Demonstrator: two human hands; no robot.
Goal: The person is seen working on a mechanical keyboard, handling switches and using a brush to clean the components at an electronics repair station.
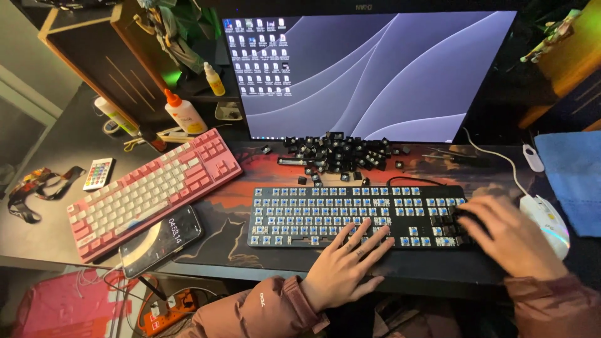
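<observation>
Left hand: the left hand [346, 260] lies flat with its fingers spread wide on the bottom edge of the black keyboard [357, 216]. It holds nothing.

Right hand: the right hand [504, 235] is curled over the right end of the same keyboard, fingertips down on the dark keys there. I cannot tell if it pinches a key cap or only presses.

Black keyboard: it sits in the middle of the desk [62, 163], just in front of the screen [369, 69]. Most of its caps are off, so rows of little blue switches show. A few black caps are on at the right end.

Loose key caps: a pile of black key caps [341, 153] lies between the keyboard and the screen, with a few strays near it.

Pink keyboard: a pink and white keyboard [153, 188] lies tilted to the left of the black one, apart from it.

Phone: a phone [161, 241] with a lit screen rests at the front corner of the pink keyboard, touching it.

Mouse: a white mouse [554, 222] glows just beside the right hand.

Other bits: a white bottle with an orange cap [183, 112] stands behind the pink keyboard, and a small white remote [98, 173] lies to the far left.

Sleeves: both arms wear a dark red puffy jacket [250, 313].
</observation>
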